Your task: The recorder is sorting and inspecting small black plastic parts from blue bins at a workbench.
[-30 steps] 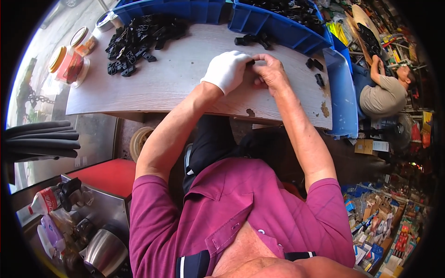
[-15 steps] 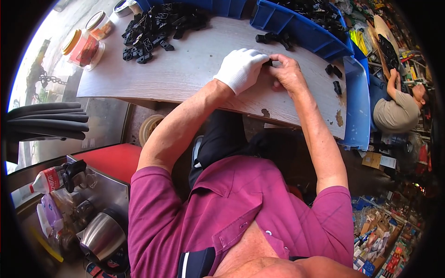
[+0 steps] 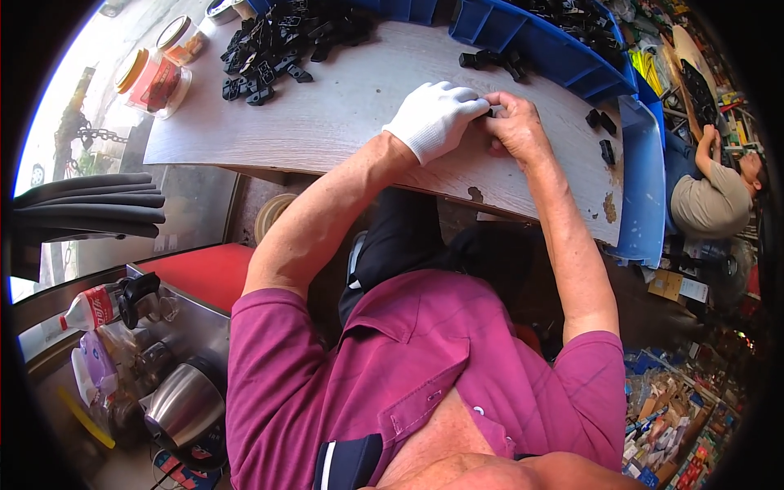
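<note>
My left hand (image 3: 437, 121), in a white knitted glove, and my bare right hand (image 3: 518, 131) meet above the near part of the table (image 3: 343, 106). Between their fingertips sits a small black part (image 3: 490, 113), mostly covered by the fingers, so its exact kind does not show. Both hands are closed on it. Left of them on the table lies a heap of black plastic pieces (image 3: 265, 61). Beyond my hands is a small group of similar pieces (image 3: 494, 60). A few more loose black pieces (image 3: 606, 151) lie right of my right hand.
Blue bins (image 3: 539, 41) with black pieces line the far edge; a blue tray (image 3: 641, 180) borders the right end. Lidded jars (image 3: 155, 82) stand at the left corner. A steel kettle (image 3: 186, 408) is low on the left. Another person (image 3: 710, 200) is at the far right.
The whole view has shifted slightly, so the table and bins appear a little further right. My hands stay together on the small black part with little change in grip.
</note>
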`<state>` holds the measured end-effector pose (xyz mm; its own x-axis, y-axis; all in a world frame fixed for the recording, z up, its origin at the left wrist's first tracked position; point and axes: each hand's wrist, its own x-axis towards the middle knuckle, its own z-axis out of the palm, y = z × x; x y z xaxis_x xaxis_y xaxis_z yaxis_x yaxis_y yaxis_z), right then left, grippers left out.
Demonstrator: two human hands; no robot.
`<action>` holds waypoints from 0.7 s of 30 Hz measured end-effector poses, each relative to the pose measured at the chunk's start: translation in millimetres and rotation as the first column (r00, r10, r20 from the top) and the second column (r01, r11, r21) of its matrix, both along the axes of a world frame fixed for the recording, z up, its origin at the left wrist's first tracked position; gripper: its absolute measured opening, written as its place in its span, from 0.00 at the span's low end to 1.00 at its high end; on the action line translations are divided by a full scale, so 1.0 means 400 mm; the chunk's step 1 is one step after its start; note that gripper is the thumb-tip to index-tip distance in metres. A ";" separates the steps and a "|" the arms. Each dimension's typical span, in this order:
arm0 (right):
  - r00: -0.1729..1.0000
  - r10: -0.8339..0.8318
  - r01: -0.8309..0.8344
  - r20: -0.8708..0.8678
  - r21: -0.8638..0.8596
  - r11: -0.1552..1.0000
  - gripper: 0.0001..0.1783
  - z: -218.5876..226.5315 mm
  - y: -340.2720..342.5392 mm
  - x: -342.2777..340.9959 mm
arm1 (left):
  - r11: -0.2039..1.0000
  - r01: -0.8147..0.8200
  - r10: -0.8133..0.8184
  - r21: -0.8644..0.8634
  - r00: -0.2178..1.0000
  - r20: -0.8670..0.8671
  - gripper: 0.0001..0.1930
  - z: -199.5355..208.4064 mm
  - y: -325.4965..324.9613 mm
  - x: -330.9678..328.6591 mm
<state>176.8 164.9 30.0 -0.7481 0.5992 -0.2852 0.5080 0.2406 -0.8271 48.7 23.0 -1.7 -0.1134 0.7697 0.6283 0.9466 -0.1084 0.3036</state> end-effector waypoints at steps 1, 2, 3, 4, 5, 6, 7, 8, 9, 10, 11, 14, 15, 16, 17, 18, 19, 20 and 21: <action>1.000 0.010 -0.010 0.000 -0.003 1.000 0.19 0.003 -0.002 0.000 | 1.000 -0.006 0.006 -0.007 1.000 -0.029 0.14 -0.001 -0.005 -0.001; 1.000 0.022 -0.022 0.000 -0.005 1.000 0.19 0.006 -0.005 -0.001 | 1.000 -0.009 0.009 -0.011 1.000 -0.029 0.14 -0.003 -0.010 0.000; 1.000 0.026 -0.026 -0.001 -0.008 1.000 0.19 0.012 -0.010 -0.001 | 0.999 -0.032 0.030 -0.016 0.996 -0.080 0.14 -0.004 -0.017 0.002; 1.000 0.005 -0.005 -0.002 -0.011 1.000 0.18 0.021 -0.016 -0.002 | 0.998 -0.054 0.051 -0.020 0.990 -0.133 0.15 -0.003 -0.023 0.003; 1.000 -0.016 0.016 -0.004 -0.014 1.000 0.18 0.026 -0.023 -0.004 | 0.998 -0.060 0.056 -0.021 0.989 -0.137 0.15 -0.002 -0.029 0.007; 1.000 -0.010 0.010 -0.008 -0.016 1.000 0.18 0.022 -0.024 -0.004 | 0.996 -0.073 0.066 -0.050 0.989 -0.132 0.15 0.000 -0.033 0.014; 1.000 -0.007 0.007 -0.006 -0.019 1.000 0.18 0.020 -0.021 -0.003 | 0.993 -0.086 0.076 -0.075 0.989 -0.129 0.16 0.002 -0.033 0.017; 1.000 -0.004 0.004 -0.005 -0.023 1.000 0.19 0.019 -0.020 -0.004 | 0.993 -0.099 0.089 -0.065 0.987 -0.134 0.16 0.005 -0.036 0.017; 1.000 0.002 -0.002 -0.012 -0.022 1.000 0.19 0.019 -0.023 -0.005 | 0.992 -0.105 0.095 -0.063 0.985 -0.141 0.16 0.007 -0.045 0.011; 0.999 -0.013 0.010 -0.045 -0.054 0.998 0.19 0.022 -0.025 -0.002 | 0.980 -0.181 0.187 0.079 0.979 -0.084 0.15 0.014 -0.056 0.005; 0.997 -0.032 0.025 -0.076 -0.089 0.996 0.21 0.021 -0.024 0.003 | 0.943 -0.255 0.264 0.212 0.965 -0.013 0.15 0.029 -0.071 -0.003; 0.993 -0.040 0.034 -0.114 -0.054 0.998 0.21 0.002 -0.020 0.003 | 0.751 -0.542 0.614 0.376 0.784 -0.095 0.16 0.065 -0.186 -0.159; 0.990 -0.032 0.027 -0.138 -0.039 0.999 0.21 0.006 -0.030 -0.003 | 0.672 -0.611 0.702 0.418 0.706 -0.097 0.17 0.042 -0.245 -0.246; 0.990 -0.038 0.032 -0.139 -0.041 0.999 0.21 0.001 -0.026 -0.001 | 0.595 -0.710 0.784 0.377 0.615 -0.081 0.16 0.038 -0.278 -0.282; 0.991 -0.042 0.038 -0.131 -0.036 0.999 0.21 0.001 -0.025 -0.002 | 0.485 -0.843 0.874 0.233 0.481 -0.078 0.14 0.029 -0.309 -0.306; 0.991 -0.047 0.044 -0.122 -0.030 0.999 0.21 0.000 -0.023 -0.003 | 0.492 -0.858 0.870 0.145 0.481 -0.104 0.14 0.015 -0.329 -0.323; 0.991 -0.050 0.046 -0.124 -0.030 0.998 0.21 -0.005 -0.019 0.000 | 0.497 -0.866 0.864 0.055 0.488 -0.128 0.14 0.010 -0.337 -0.331; 0.991 -0.048 0.044 -0.127 -0.034 0.998 0.21 -0.011 -0.013 0.003 | 0.553 -0.831 0.819 0.059 0.530 -0.220 0.14 0.004 -0.342 -0.340; 0.991 -0.047 0.043 -0.129 -0.038 0.998 0.21 -0.013 -0.007 0.006 | 0.558 -0.828 0.817 0.061 0.534 -0.218 0.14 0.000 -0.348 -0.351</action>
